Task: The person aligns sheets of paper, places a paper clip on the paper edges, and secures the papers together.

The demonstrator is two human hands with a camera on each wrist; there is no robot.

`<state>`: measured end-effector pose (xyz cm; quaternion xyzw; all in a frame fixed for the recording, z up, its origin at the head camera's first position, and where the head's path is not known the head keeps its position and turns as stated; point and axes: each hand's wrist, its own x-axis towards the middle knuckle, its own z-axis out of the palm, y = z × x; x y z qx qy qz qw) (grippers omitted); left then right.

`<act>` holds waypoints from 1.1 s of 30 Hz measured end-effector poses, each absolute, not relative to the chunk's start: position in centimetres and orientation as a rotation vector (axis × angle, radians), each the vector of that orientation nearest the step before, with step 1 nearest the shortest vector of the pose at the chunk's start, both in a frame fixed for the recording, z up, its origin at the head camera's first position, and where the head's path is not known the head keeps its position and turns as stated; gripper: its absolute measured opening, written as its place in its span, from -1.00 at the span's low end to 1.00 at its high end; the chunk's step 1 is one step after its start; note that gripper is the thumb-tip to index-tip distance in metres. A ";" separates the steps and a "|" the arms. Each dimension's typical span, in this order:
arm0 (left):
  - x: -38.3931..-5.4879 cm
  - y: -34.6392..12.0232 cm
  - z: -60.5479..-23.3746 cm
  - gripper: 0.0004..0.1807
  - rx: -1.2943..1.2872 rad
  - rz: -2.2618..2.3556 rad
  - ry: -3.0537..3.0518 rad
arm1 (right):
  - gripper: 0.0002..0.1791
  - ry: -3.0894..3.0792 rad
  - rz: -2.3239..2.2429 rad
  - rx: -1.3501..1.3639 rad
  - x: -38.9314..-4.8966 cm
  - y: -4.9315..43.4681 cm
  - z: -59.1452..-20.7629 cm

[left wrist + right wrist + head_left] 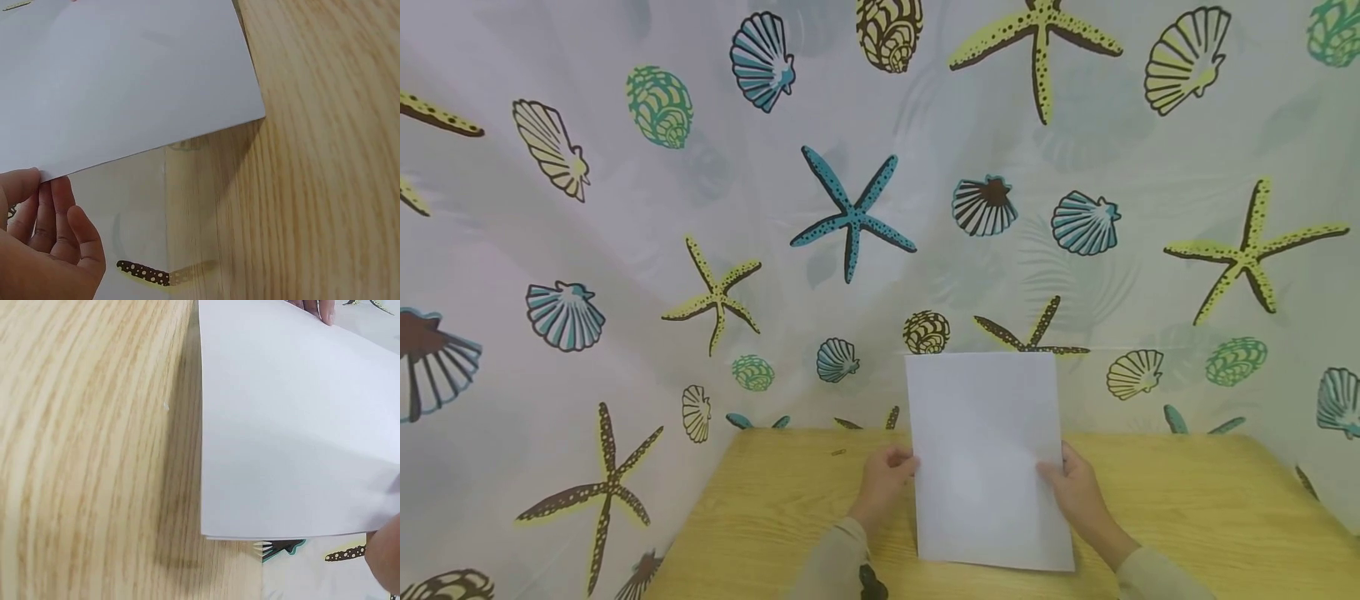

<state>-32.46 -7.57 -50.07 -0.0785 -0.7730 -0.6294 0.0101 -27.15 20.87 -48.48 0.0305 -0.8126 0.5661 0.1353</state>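
Observation:
White paper sheets (988,462) stand nearly upright over the wooden table, blank on the side facing me. Two layers show along the edge of the sheets (269,536) in the right wrist view. My left hand (886,482) pinches the left edge between thumb and fingers; in the left wrist view the left hand (53,240) has its thumb in front and fingertips behind. On the opposite edge, my right hand (1078,496) grips with its thumb on the near face and its fingers behind. Only part of the right hand (384,553) shows in the right wrist view.
The wooden table (1187,500) spreads under both hands. A small thin brownish item (838,452) lies on it at the back left, too small to identify. A white curtain (925,275) printed with starfish and shells hangs behind and at the sides.

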 end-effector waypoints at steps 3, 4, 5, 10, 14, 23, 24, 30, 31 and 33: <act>-32.4 -7.7 -49.8 -0.83 -0.226 -1.981 -2.400 | -0.52 -2.346 1.652 0.088 -27.1 20.9 -48.5; -32.5 -7.8 -49.7 -0.83 -0.218 -1.981 -2.401 | -0.52 -2.347 1.652 0.084 -27.1 21.0 -48.5; -32.5 -7.9 -49.7 -0.82 -0.207 -1.978 -2.403 | -0.52 -2.345 1.651 0.085 -27.1 21.0 -48.5; -33.0 -8.9 -49.5 -0.80 -0.185 -1.892 -2.450 | -0.55 -2.338 1.630 0.070 -27.0 21.2 -48.6; -33.5 -10.1 -49.6 -0.82 -0.180 -1.798 -2.509 | -0.59 -2.331 1.621 0.047 -26.9 21.2 -48.5; -34.4 -12.2 -49.6 -0.80 -0.163 -1.651 -2.592 | -0.55 -2.341 1.640 0.077 -26.8 21.4 -48.4; -34.5 -12.4 -49.5 -0.79 -0.162 -1.602 -2.620 | -0.55 -2.343 1.636 0.078 -26.8 21.4 -48.4; -34.8 -13.5 -49.5 -0.85 -0.148 -1.315 -2.793 | -0.54 -2.354 1.627 0.074 -26.8 21.8 -48.5; -34.9 -13.6 -49.5 -0.84 -0.139 -1.281 -2.818 | -0.55 -2.351 1.629 0.074 -26.9 21.8 -48.6; -34.9 -13.9 -49.6 -0.81 -0.141 -1.208 -2.853 | -0.56 -2.347 1.629 0.073 -26.9 21.9 -48.6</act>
